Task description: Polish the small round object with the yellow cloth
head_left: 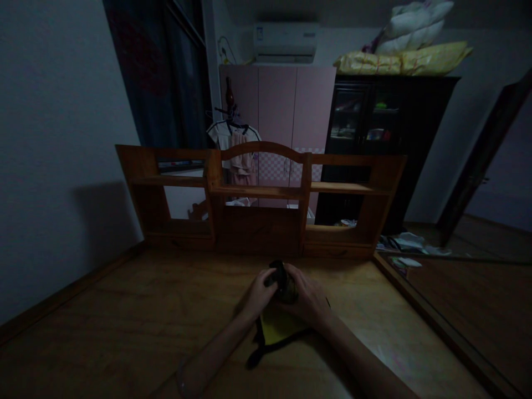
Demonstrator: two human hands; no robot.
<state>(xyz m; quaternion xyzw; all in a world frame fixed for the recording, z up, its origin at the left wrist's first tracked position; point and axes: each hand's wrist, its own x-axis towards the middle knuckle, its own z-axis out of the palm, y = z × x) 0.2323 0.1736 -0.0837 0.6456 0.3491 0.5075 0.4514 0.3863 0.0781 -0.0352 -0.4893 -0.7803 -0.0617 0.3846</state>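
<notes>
Both hands meet above the middle of a wooden desk. My left hand (262, 292) is closed on the left side of a small dark object (281, 277), its thumb and fingers pressed on it. From the other side, my right hand (310, 296) wraps round the same object, whose lower right part looks mottled with dull yellow. Its kind is too dark to make out. Beneath the hands lies a yellow cloth (278, 327) with a black border and a dark loop or tab at its near left corner. My right hand and wrist cover part of the cloth.
A wooden shelf unit (257, 193) stands along the far edge of the desk (187, 310). A wall (62, 166) borders the left side, and a raised wooden edge (432, 316) runs along the right. Behind are a pink wardrobe (276, 105) and a black cabinet (424, 127).
</notes>
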